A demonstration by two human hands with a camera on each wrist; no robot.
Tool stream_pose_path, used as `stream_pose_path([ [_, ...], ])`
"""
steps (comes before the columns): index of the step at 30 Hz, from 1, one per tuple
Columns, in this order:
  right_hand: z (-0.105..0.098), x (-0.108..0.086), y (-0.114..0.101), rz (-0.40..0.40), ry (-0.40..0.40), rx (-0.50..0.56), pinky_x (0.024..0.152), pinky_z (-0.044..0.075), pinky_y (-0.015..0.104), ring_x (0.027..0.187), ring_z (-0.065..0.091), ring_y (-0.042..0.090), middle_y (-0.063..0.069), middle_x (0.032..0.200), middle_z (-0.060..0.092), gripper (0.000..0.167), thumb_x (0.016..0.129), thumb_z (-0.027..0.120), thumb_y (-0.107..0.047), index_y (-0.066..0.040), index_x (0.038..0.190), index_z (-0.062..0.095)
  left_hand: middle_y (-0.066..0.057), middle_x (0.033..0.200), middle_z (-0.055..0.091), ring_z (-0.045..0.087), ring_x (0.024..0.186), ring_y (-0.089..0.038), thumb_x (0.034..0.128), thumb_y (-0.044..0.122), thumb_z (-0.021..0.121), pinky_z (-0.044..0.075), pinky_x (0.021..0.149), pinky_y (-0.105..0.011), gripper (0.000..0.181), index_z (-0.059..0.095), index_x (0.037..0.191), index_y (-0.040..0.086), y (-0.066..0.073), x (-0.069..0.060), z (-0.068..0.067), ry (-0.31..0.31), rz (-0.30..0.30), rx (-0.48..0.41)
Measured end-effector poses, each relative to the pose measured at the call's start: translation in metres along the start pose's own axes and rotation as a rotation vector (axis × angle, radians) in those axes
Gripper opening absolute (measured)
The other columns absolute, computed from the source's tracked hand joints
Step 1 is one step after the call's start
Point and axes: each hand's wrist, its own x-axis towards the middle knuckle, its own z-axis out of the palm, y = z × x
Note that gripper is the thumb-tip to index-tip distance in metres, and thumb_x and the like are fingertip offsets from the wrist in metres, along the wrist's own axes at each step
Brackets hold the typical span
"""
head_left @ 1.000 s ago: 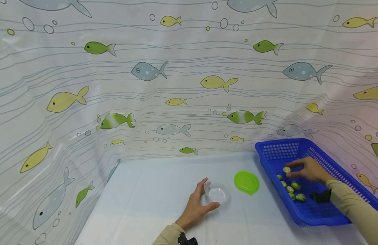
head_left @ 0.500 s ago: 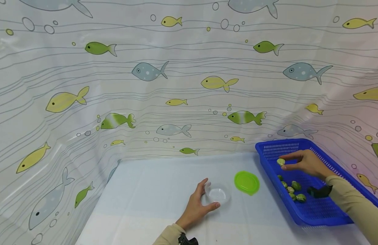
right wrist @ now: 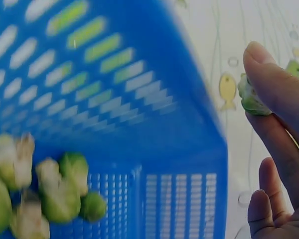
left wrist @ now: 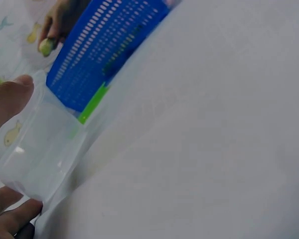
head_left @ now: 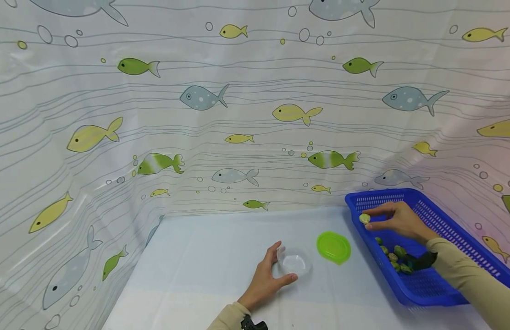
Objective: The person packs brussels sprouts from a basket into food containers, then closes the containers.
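Observation:
My left hand grips a small clear plastic container on the white table, thumb on the near side and fingers on the far side. The left wrist view shows the container's clear wall between thumb and fingers. Between thumb and fingertips, my right hand pinches a Brussels sprout above the left rim of a blue plastic basket. Several more Brussels sprouts lie inside the basket, partly hidden by the right wrist in the head view.
A bright green lid lies flat between the container and the basket. Behind the white table hangs a fish-patterned sheet, which also runs along both sides.
My right hand has lifted the Brussels sprout and carried it left across the basket to its left rim. My left hand has kept its hold on the container.

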Motion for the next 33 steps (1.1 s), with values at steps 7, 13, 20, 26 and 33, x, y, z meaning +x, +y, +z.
stream_pose_path([
  [7, 0.017, 0.002, -0.022, -0.026, -0.006, 0.015, 0.072, 0.048, 0.026, 0.092, 0.06, 0.011, 0.007, 0.119, 0.077, 0.04, 0.083, 0.092, -0.034, -0.018, 0.119, 0.083, -0.013, 0.156, 0.058, 0.063, 0.137, -0.031, 0.088, 0.04, 0.088, 0.048, 0.115, -0.046, 0.097, 0.033, 0.164, 0.014, -0.001, -0.001, 0.0, -0.004, -0.013, 0.004],
  [13, 0.033, 0.007, -0.035, -0.066, -0.048, 0.08, 0.074, 0.045, 0.026, 0.095, 0.059, 0.017, 0.005, 0.112, 0.077, 0.039, 0.082, 0.093, -0.029, -0.016, 0.118, 0.083, -0.013, 0.156, 0.058, 0.062, 0.137, -0.031, 0.0877, 0.041, 0.088, 0.048, 0.116, -0.047, 0.098, 0.033, 0.164, 0.015, -0.001, -0.002, 0.001, -0.002, -0.023, 0.0],
  [20, 0.051, 0.012, -0.046, -0.07, -0.081, 0.151, 0.075, 0.044, 0.028, 0.097, 0.06, 0.01, 0.003, 0.11, 0.078, 0.038, 0.081, 0.094, -0.026, -0.016, 0.116, 0.084, -0.012, 0.157, 0.057, 0.061, 0.139, -0.031, 0.0878, 0.041, 0.088, 0.047, 0.116, -0.049, 0.098, 0.032, 0.165, 0.017, -0.002, -0.003, 0.001, -0.005, -0.035, -0.005],
  [26, 0.066, 0.015, -0.056, -0.057, -0.111, 0.198, 0.077, 0.041, 0.031, 0.096, 0.06, 0.012, 0.002, 0.107, 0.08, 0.039, 0.079, 0.095, -0.026, -0.016, 0.115, 0.084, -0.012, 0.157, 0.057, 0.061, 0.139, -0.031, 0.0882, 0.042, 0.087, 0.048, 0.116, -0.049, 0.097, 0.032, 0.165, 0.021, -0.001, -0.003, 0.001, -0.008, -0.038, -0.002],
  [33, 0.084, 0.018, -0.066, -0.078, -0.148, 0.218, 0.086, 0.046, 0.034, 0.102, 0.063, 0.014, 0.0, 0.11, 0.081, 0.039, 0.08, 0.094, -0.027, -0.018, 0.117, 0.084, -0.015, 0.158, 0.055, 0.061, 0.139, -0.033, 0.0883, 0.042, 0.087, 0.047, 0.116, -0.054, 0.099, 0.031, 0.165, 0.014, 0.001, -0.001, 0.001, -0.017, -0.047, 0.001],
])
